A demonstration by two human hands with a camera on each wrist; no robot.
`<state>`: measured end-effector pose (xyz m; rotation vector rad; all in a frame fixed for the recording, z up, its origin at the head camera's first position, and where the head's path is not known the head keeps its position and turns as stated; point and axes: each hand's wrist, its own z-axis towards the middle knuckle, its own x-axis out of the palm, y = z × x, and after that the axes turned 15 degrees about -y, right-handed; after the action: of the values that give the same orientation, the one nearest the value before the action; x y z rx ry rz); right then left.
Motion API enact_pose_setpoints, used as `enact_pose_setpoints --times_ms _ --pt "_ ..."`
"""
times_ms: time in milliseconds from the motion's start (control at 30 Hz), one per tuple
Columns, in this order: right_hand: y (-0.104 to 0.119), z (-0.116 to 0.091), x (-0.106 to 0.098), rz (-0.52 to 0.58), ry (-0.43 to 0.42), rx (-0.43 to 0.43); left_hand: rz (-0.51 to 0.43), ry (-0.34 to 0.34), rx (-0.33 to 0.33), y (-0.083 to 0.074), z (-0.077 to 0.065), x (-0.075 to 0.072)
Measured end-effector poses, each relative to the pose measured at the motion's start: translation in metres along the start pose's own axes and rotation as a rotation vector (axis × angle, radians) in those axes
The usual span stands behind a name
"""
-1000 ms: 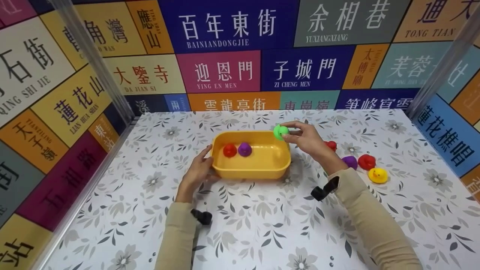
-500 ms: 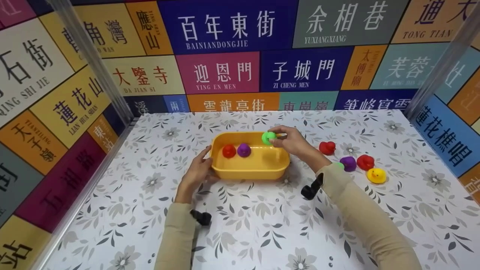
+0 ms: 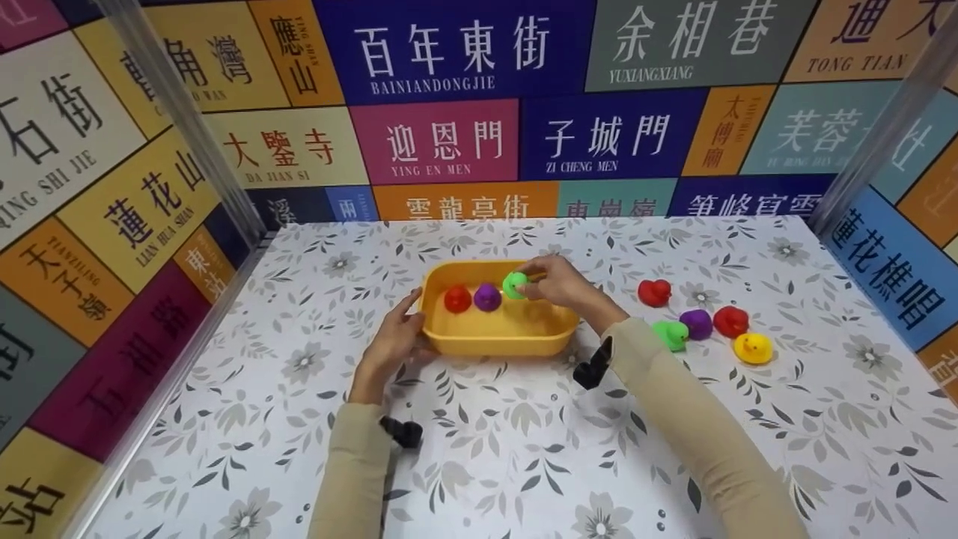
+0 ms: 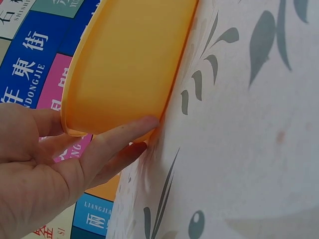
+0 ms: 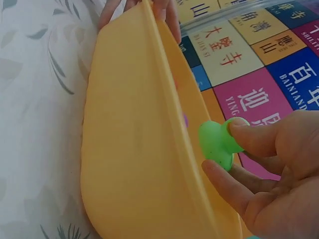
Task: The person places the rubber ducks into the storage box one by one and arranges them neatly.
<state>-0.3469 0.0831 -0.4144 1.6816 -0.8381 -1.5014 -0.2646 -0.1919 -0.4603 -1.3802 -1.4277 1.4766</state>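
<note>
My left hand [image 3: 397, 333] holds the left end of a yellow plastic tub [image 3: 498, 346], its thumb and fingers spread around the corner, as the left wrist view shows close up on the tub wall [image 4: 124, 64]. My right hand [image 3: 557, 281] pinches a green rubber duck [image 3: 515, 284] between thumb and fingers, over the tub's inside. In the right wrist view the green duck [image 5: 218, 142] is beside the tub's rim, clear of the wall. A red duck [image 3: 458, 299] and a purple duck [image 3: 487, 297] sit in the tub's left half.
Right of the tub, on the flower-patterned tabletop [image 3: 479, 449], lie a red duck [image 3: 654, 293], a green duck [image 3: 671, 336] partly behind my right sleeve, a purple duck [image 3: 696, 324], another red duck [image 3: 731, 322] and a yellow duck [image 3: 753, 349]. Sign-covered walls [image 3: 434, 142] enclose the table.
My right hand has carried the green duck leftward and down, from the tub's right back corner to over its middle. My left hand and the tub stay put.
</note>
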Motion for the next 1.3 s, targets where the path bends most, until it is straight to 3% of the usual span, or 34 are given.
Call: enact_pose_setpoints --times_ms 167,567,1133,1300 --pt "-0.001 0.006 0.008 -0.042 -0.010 0.003 -0.009 0.004 -0.001 0.000 0.000 0.000" --pt "-0.007 0.014 0.024 -0.125 -0.069 0.125 -0.050 0.002 -0.008 0.001 0.001 0.002" --pt "-0.012 0.019 0.027 -0.075 -0.092 0.243 -0.034 -0.003 0.004 0.000 0.001 0.001" --pt "-0.005 0.011 0.017 -0.015 -0.065 0.206 -0.030 0.000 0.001 0.000 0.001 0.001"
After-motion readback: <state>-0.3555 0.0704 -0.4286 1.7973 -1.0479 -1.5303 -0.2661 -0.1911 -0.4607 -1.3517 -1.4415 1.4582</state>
